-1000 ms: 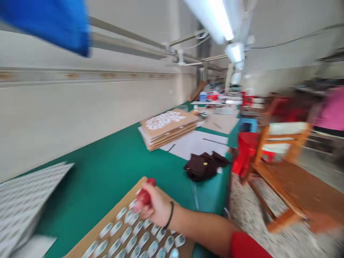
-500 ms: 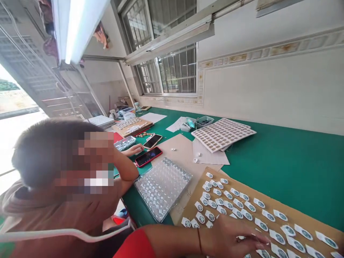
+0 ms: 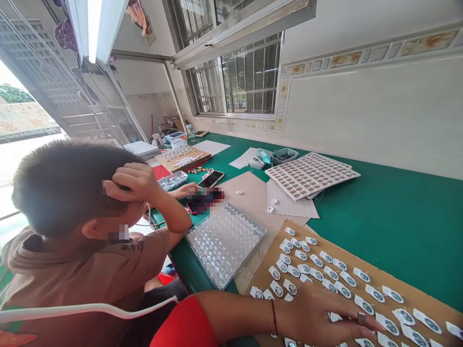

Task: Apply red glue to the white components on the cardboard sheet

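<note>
My left hand (image 3: 325, 313), with a red sleeve and a thin wrist cord, reaches in from the bottom over a brown cardboard sheet (image 3: 347, 255). Its fingers are stretched out low over the rows of small white tabs with round dark-and-silver pieces (image 3: 365, 306). A ring shows on one finger. Nothing is visibly held in it. My right hand is outside the frame. Beside the cardboard lies a clear plastic tray (image 3: 226, 246) with round pockets, some along its far edge filled with silvery pieces.
A person (image 3: 72, 231) in a brown shirt sits at the left, head propped on a hand, near two phones (image 3: 211, 179). White trays (image 3: 313, 174), a plastic tub (image 3: 284, 156) and papers lie farther back on the green table (image 3: 398, 207).
The view has shifted, so the table items appear slightly to the right. My left hand has moved a little rightward over the cardboard, and its fingers look more extended.
</note>
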Demonstrator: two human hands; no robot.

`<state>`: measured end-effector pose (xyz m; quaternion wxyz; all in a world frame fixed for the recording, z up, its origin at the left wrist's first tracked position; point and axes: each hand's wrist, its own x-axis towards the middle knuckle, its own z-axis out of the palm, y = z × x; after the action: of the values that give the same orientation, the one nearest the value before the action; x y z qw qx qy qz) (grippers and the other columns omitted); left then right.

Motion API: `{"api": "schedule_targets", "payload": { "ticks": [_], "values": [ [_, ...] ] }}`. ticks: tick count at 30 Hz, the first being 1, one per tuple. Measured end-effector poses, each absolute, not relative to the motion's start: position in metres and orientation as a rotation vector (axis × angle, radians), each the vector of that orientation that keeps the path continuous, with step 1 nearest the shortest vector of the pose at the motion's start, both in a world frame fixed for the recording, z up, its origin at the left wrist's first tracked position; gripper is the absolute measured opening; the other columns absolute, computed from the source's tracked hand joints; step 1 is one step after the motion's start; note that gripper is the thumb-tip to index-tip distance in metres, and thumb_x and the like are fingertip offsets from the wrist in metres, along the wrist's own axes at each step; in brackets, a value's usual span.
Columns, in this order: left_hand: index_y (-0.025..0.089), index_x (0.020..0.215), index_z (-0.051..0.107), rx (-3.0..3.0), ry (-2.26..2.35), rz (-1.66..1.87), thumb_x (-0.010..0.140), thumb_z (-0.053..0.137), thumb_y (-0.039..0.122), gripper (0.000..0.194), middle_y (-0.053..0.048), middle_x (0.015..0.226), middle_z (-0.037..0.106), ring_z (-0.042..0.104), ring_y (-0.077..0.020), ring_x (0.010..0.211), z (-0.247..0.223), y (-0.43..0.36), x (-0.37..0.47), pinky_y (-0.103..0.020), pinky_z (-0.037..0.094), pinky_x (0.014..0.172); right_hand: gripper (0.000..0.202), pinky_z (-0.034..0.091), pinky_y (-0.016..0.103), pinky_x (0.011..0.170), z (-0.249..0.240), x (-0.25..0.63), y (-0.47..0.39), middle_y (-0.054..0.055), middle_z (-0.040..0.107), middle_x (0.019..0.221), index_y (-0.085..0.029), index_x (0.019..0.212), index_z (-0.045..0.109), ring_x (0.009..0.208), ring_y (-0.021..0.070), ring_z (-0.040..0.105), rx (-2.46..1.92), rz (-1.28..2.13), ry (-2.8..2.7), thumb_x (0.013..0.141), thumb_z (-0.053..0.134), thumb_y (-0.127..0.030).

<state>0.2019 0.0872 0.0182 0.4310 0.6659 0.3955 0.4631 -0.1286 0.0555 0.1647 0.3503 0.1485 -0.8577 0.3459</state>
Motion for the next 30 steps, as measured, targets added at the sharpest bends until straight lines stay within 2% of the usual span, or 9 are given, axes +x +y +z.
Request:
{"api": "schedule_targets", "payload": {
  "ticks": [6,10,13,18,22,25,27,30],
  "values": [
    [0.015,0.109,0.065,1.616,0.975,1.211,0.084,0.052,0.040,0.037,-0.009,0.104,0.068,0.065,-0.0194,0.095,0.023,0.087,0.201,-0.025,0.049,0.086,0.058,-0.005,0.019,0.077,0.167,-0.125,0.055,0.007,0.005,0.094,0.011,0.072,0.001,0.074,0.0004,0.002,0.415,0.587,-2.200,0.069,-0.026,-0.040],
    [0.015,0.108,0.065,1.487,1.029,1.171,0.082,0.052,0.047,0.043,-0.009,0.102,0.069,0.066,-0.0194,0.091,0.026,0.090,0.202,-0.027,0.051,0.083,0.058,-0.005,0.018,0.076,0.169,-0.124,0.056,0.006,0.005,0.093,0.010,0.074,0.000,0.074,0.0012,0.001,0.400,0.507,-2.167,0.072,-0.020,-0.044],
    [0.014,0.111,0.063,1.344,1.019,1.123,0.080,0.050,0.053,0.051,-0.010,0.101,0.069,0.066,-0.0199,0.088,0.024,0.092,0.205,-0.030,0.053,0.079,0.058,-0.004,0.015,0.073,0.170,-0.125,0.056,0.004,0.003,0.093,0.010,0.073,0.000,0.071,-0.0015,0.001,0.393,0.454,-2.163,0.067,-0.027,-0.041],
    [0.012,0.109,0.064,1.298,1.078,1.158,0.077,0.056,0.050,0.050,-0.013,0.099,0.069,0.066,-0.0229,0.089,0.022,0.095,0.208,-0.035,0.052,0.083,0.057,-0.001,0.011,0.070,0.169,-0.130,0.054,0.001,0.000,0.091,0.010,0.070,-0.001,0.065,-0.0057,0.003,0.379,0.414,-2.192,0.058,-0.041,-0.029],
    [0.013,0.112,0.062,1.255,1.046,1.187,0.079,0.054,0.050,0.051,-0.013,0.102,0.068,0.064,-0.0241,0.094,0.022,0.095,0.209,-0.037,0.051,0.085,0.058,0.001,0.010,0.067,0.167,-0.136,0.054,0.003,0.003,0.093,0.009,0.073,0.000,0.066,-0.0048,0.005,0.380,0.466,-2.193,0.072,-0.028,-0.042],
    [0.012,0.115,0.059,1.116,0.975,1.222,0.078,0.054,0.051,0.054,-0.014,0.101,0.068,0.063,-0.0244,0.097,0.018,0.097,0.210,-0.039,0.049,0.088,0.058,0.000,0.010,0.067,0.167,-0.138,0.054,0.004,0.004,0.093,0.008,0.075,0.000,0.067,-0.0033,0.004,0.387,0.518,-2.177,0.074,-0.023,-0.046],
    [0.013,0.117,0.055,0.967,0.905,1.266,0.077,0.057,0.052,0.057,-0.012,0.095,0.068,0.066,-0.0222,0.091,0.016,0.100,0.209,-0.037,0.051,0.083,0.057,-0.001,0.011,0.068,0.167,-0.137,0.054,0.004,0.003,0.093,0.007,0.075,-0.001,0.068,-0.0025,0.003,0.399,0.537,-2.174,0.074,-0.022,-0.046],
    [0.014,0.116,0.050,0.754,0.837,1.355,0.073,0.062,0.052,0.058,-0.007,0.083,0.068,0.067,-0.0159,0.070,0.016,0.109,0.207,-0.029,0.053,0.067,0.058,-0.002,0.013,0.072,0.166,-0.134,0.056,0.003,0.002,0.091,0.008,0.074,-0.001,0.070,-0.0023,0.004,0.420,0.549,-2.184,0.073,-0.021,-0.046]
  ]
}}
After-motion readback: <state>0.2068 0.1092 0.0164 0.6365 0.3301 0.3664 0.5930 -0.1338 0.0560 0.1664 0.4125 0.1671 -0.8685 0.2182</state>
